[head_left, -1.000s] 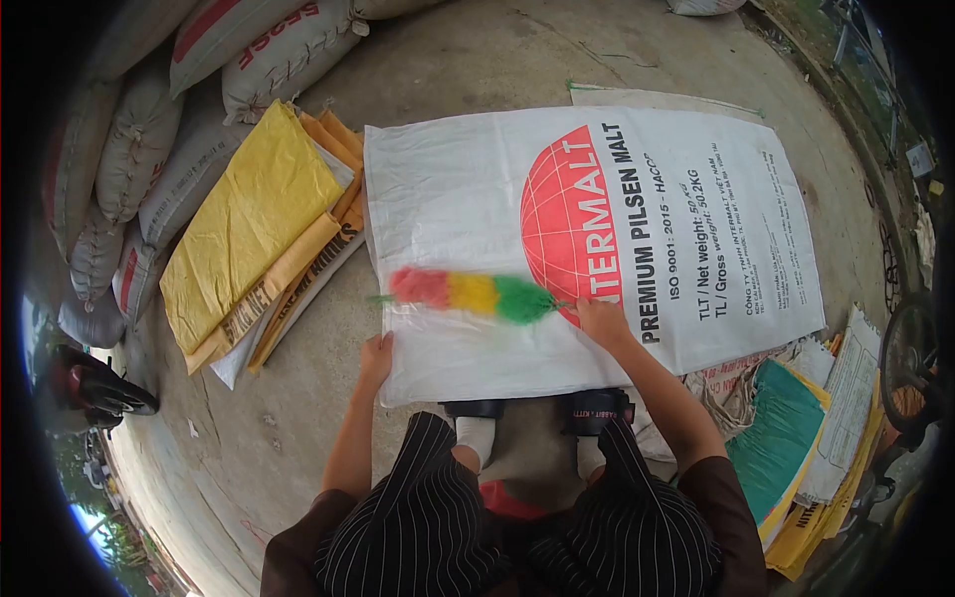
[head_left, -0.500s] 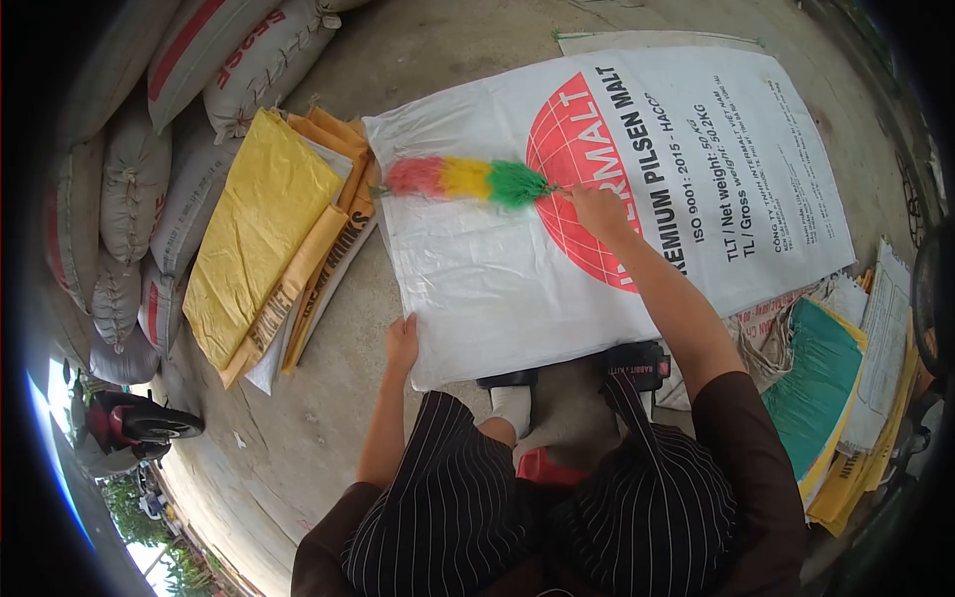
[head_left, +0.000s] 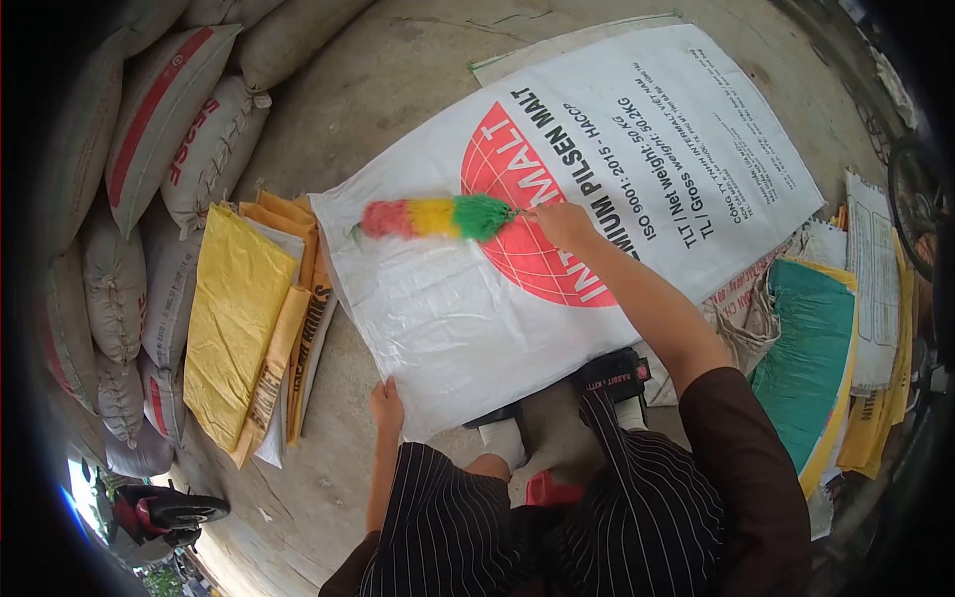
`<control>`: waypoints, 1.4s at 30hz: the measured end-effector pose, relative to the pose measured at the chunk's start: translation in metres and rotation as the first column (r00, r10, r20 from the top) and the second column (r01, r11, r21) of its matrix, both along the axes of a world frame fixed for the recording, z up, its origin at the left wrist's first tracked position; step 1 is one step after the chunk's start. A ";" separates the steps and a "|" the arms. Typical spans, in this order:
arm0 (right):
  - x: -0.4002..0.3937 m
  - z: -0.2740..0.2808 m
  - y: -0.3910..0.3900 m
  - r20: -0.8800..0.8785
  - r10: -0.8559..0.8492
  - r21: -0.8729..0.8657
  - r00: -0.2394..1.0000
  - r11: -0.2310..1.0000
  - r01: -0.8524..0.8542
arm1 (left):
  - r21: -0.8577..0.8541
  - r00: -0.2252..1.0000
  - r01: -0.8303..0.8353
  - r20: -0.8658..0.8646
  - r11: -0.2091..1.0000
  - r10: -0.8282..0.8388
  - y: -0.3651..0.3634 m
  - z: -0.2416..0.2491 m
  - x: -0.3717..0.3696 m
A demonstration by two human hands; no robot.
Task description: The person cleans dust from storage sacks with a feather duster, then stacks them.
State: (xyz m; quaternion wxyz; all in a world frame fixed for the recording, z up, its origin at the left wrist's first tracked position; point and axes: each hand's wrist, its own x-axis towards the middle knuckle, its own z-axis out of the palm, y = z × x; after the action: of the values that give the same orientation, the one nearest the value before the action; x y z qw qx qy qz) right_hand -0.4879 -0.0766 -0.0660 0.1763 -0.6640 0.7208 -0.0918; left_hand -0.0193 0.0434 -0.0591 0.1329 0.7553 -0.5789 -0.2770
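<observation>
A large white woven malt sack, printed with a red globe mark and black lettering, lies flat on the ground in front of my feet. My right hand is closed round the handle end of a feather duster, coloured red, yellow and green. The blurred duster head lies across the sack's left part and reaches onto the globe mark. At the sack's near left edge, my left hand pinches the material between thumb and fingers. Part of another pale sack shows beneath the far edge.
Filled sacks are piled on the left. Beside them lie folded yellow sacks. On the right are a green folded sack and several others. A motorbike stands lower left; a wheel is at far right.
The whole view has turned and shifted, so the sack sits further left and more tilted. The duster stays over the sack's left part, its head blurred in both frames. Both hands keep their holds.
</observation>
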 end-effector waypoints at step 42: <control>-0.110 0.006 0.318 0.157 -0.191 0.120 0.969 0.978 0.173 | -0.398 0.976 0.190 -0.023 0.898 -0.216 -0.129 0.199 -0.061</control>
State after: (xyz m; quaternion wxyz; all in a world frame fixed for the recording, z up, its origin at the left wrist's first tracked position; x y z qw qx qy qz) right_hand -0.5979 0.2415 -0.0604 0.2618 -0.5748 0.7651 -0.1251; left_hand -0.0804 -0.0855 0.1402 0.2713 0.6392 -0.6934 -0.1925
